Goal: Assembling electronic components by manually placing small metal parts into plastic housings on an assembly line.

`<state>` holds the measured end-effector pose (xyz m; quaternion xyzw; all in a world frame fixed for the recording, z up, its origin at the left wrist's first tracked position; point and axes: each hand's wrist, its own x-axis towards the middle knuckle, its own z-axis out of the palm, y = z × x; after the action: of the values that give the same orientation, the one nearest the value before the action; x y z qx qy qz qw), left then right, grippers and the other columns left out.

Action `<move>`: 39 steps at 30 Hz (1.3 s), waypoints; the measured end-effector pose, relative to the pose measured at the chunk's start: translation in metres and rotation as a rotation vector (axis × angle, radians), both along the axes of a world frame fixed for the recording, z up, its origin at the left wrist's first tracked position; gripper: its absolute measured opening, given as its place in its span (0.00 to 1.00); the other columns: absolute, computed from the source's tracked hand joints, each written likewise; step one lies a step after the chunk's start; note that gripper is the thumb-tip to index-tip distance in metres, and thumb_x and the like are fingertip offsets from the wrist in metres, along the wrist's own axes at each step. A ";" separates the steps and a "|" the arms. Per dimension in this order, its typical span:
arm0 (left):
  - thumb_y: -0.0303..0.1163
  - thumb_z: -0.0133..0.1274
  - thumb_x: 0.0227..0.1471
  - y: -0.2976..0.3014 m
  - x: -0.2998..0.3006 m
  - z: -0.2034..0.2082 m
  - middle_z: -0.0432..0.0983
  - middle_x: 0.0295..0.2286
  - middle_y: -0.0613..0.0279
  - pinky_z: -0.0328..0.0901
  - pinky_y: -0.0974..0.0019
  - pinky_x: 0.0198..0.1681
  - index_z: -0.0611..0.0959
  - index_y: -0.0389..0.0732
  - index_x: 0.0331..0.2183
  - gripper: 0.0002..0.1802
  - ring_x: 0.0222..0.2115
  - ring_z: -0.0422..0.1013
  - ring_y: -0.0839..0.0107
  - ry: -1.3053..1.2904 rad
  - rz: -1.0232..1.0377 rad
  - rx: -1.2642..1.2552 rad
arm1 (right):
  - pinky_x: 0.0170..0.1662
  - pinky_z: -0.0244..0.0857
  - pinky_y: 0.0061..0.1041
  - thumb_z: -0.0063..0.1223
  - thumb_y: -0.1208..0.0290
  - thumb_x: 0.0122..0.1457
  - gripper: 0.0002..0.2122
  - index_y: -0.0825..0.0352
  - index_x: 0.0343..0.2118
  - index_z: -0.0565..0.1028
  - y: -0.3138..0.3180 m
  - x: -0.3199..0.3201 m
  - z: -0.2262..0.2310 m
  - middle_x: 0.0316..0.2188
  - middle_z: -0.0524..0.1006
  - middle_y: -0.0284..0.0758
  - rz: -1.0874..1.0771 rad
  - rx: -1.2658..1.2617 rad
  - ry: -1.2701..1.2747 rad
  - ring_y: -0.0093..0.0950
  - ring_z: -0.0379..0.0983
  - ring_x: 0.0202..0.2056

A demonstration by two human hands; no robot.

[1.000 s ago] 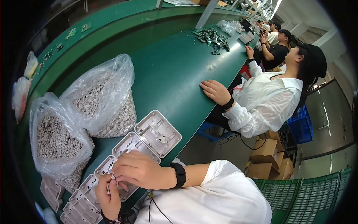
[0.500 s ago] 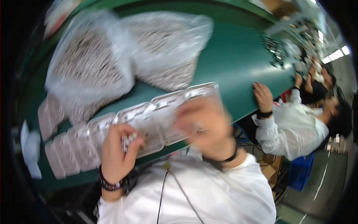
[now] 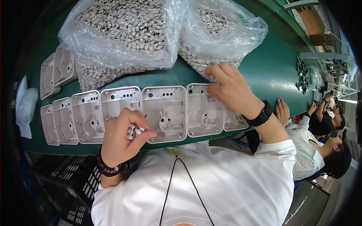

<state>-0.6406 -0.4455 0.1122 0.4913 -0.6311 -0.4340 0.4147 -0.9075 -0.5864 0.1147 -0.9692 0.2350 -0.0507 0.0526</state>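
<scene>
My left hand (image 3: 122, 139) is closed around several small white plastic parts (image 3: 135, 132), its thumb and fingertips pressing on them. It is above the near side of a row of pale grey plastic housings (image 3: 173, 116). My right hand (image 3: 235, 88) reaches over the far rim of a housing further right, fingers curled, close to the lower edge of the right-hand clear bag (image 3: 245, 35). A small pale piece shows between its thumb and forefinger; I cannot make out what it is. The housings are open-topped, with holes and inner ribs showing.
A larger clear bag (image 3: 117, 56) full of small grey-white parts lies behind the row. Two more housings (image 3: 62, 66) stand at the left on the green table (image 3: 260, 71). Black parts lie far right. Co-workers sit along the right. A black crate (image 3: 71, 188) is below the table's edge.
My right hand has moved away from the housings' middle to their far rim, near the bag. My left hand still holds the small parts. The whole view has shifted and is sharper.
</scene>
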 end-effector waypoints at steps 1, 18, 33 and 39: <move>0.27 0.59 0.41 0.001 -0.002 -0.003 0.71 0.21 0.60 0.60 0.75 0.22 0.66 0.38 0.28 0.17 0.18 0.67 0.72 0.019 0.007 0.013 | 0.41 0.58 0.26 0.56 0.73 0.35 0.04 0.64 0.17 0.74 0.000 0.000 0.001 0.38 0.67 0.31 0.016 0.011 0.027 0.29 0.63 0.40; 0.20 0.50 0.46 0.013 0.003 0.004 0.72 0.24 0.60 0.63 0.74 0.28 0.71 0.35 0.34 0.10 0.24 0.71 0.73 0.126 0.191 0.179 | 0.51 0.54 0.29 0.51 0.75 0.42 0.08 0.63 0.27 0.78 0.002 -0.006 0.026 0.50 0.64 0.32 -0.040 0.140 0.057 0.33 0.58 0.50; 0.26 0.54 0.45 -0.005 -0.012 0.008 0.74 0.23 0.57 0.65 0.70 0.26 0.75 0.36 0.31 0.08 0.23 0.72 0.64 -0.073 -0.058 -0.002 | 0.40 0.58 0.29 0.56 0.77 0.40 0.15 0.64 0.35 0.74 0.057 0.049 0.049 0.41 0.70 0.36 -0.077 0.169 -0.215 0.35 0.65 0.40; 0.26 0.52 0.46 -0.003 -0.003 0.012 0.75 0.24 0.58 0.65 0.69 0.28 0.76 0.36 0.31 0.06 0.25 0.73 0.64 0.118 -0.051 0.101 | 0.35 0.59 0.27 0.60 0.77 0.39 0.17 0.65 0.36 0.73 0.072 0.077 0.039 0.34 0.70 0.37 0.005 0.371 -0.497 0.32 0.66 0.32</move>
<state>-0.6439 -0.4485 0.1244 0.4689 -0.5953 -0.5037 0.4147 -0.8307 -0.5149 0.1534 -0.9016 0.2180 -0.2423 0.2844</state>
